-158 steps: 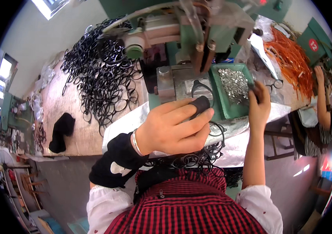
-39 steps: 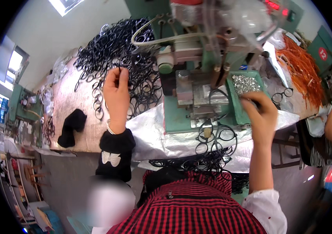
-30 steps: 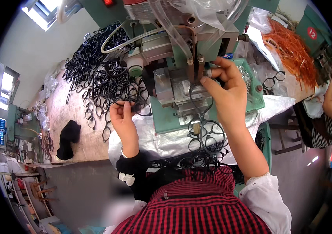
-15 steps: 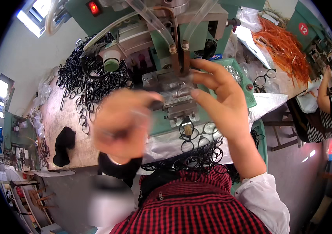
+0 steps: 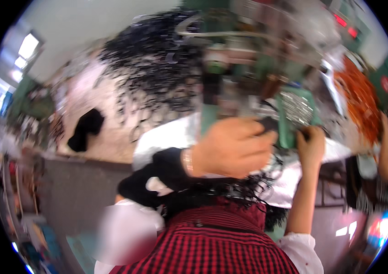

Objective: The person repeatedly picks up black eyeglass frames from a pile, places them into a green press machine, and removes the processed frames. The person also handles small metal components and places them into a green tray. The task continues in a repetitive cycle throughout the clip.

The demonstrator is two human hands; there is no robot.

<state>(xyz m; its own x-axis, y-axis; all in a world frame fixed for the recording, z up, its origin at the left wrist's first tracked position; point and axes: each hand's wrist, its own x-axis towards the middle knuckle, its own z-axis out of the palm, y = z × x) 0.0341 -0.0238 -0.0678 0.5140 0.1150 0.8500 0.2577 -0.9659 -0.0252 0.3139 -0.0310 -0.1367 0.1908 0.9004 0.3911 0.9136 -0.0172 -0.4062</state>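
Observation:
My left hand [image 5: 235, 148], smeared by motion, reaches across in front of the machine with its fingers curled. A dark piece [image 5: 269, 124] shows at its fingertips, too blurred to name. My right hand [image 5: 311, 142] is at the near right corner of a green tray [image 5: 287, 137], fingers bent together; what they hold, if anything, is hidden. Small shiny metal parts [image 5: 296, 108] fill the tray. Below my left hand, black eyeglass frames [image 5: 248, 189] lie in a tangle along the table's front edge.
The blurred green machine [image 5: 244, 57] stands behind my hands. A large heap of black eyeglass frames [image 5: 153, 59] covers the back left, and a black cloth [image 5: 86, 129] lies left. Orange strips [image 5: 356, 96] are piled right, near another person's arm [image 5: 385, 141].
The view has swung left. My right hand has left the machine's fixture for the tray's near corner. My left hand has moved right, in front of the machine.

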